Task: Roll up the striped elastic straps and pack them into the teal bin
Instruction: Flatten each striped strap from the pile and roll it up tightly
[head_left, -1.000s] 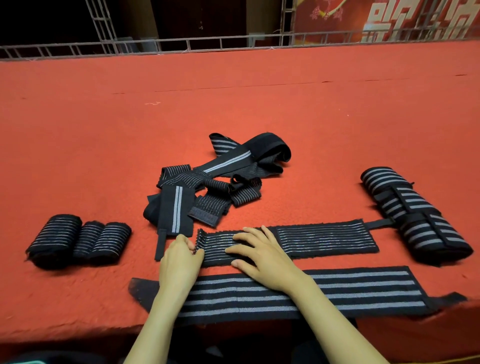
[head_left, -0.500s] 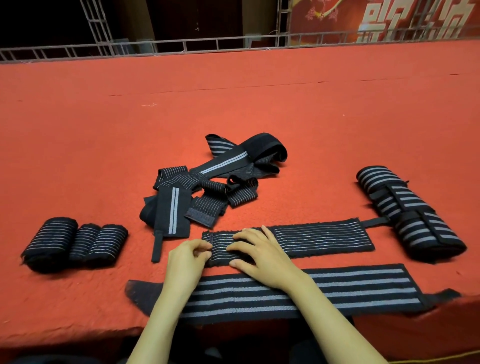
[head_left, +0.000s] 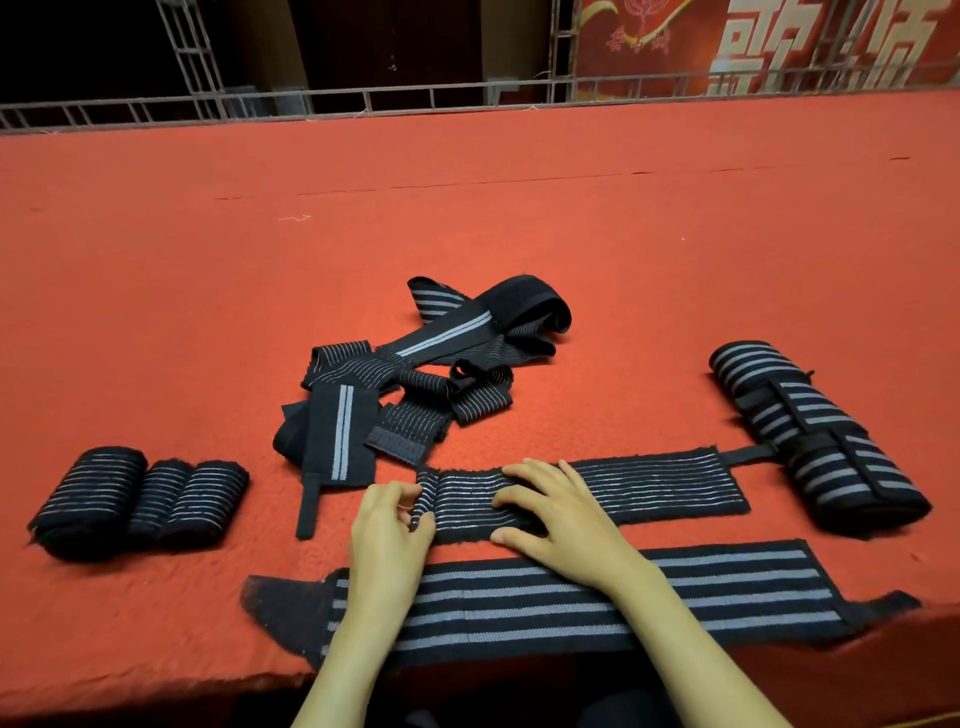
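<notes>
On the red table (head_left: 467, 218), near its front edge, a thin-striped strap (head_left: 649, 486) lies flat, and its left end is already turned into a small roll (head_left: 425, 496). My left hand (head_left: 387, 540) pinches this roll, thumb and fingers closed on it. My right hand (head_left: 566, 512) lies open and flat on the strap just at 3 o'clock of the roll, pressing it down, not gripping.

At 6 o'clock of this strap a wide-striped strap (head_left: 675, 592) waits flat, under both wrists. At 12 o'clock is a loose pile (head_left: 415, 374) of straps. At 9 o'clock lie three finished rolls (head_left: 140, 499), and at 3 o'clock larger finished rolls (head_left: 815, 441). The teal bin is not in view.

The strap looks soft, light and stretchy, so I judge the roll will spring open if it is released. It is better to hold it at both ends of the roll, keep the fingers tight, and push it toward 3 o'clock while the flat part stays straight. The thin tab (head_left: 748, 453) at the far end probably closes it.
</notes>
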